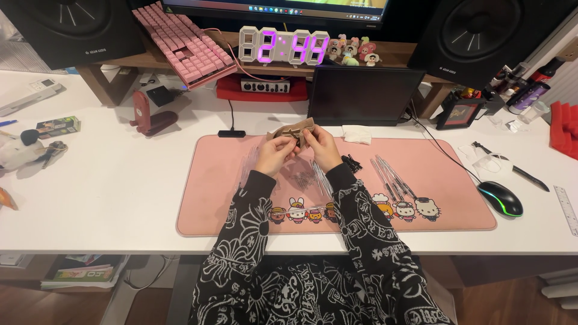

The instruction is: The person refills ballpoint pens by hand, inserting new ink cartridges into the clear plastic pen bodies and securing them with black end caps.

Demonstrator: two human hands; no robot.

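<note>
Both hands are raised over the pink desk mat (457,180) and hold a small tan cardboard-coloured piece (295,129) between them. My left hand (274,153) grips its left side and my right hand (320,147) grips its right side, fingers curled. Below the hands, clear thin plastic pieces (304,177) lie on the mat. More clear strips (391,174) and small black parts (351,162) lie to the right of my right hand. The sleeves are black with a white pattern.
A black mouse (501,197) sits right of the mat. A small dark screen (364,95), white tissue (357,133), digital clock (284,46), tilted pink keyboard (183,42) and two black speakers (487,36) stand behind. A red stand (149,115) is at the left.
</note>
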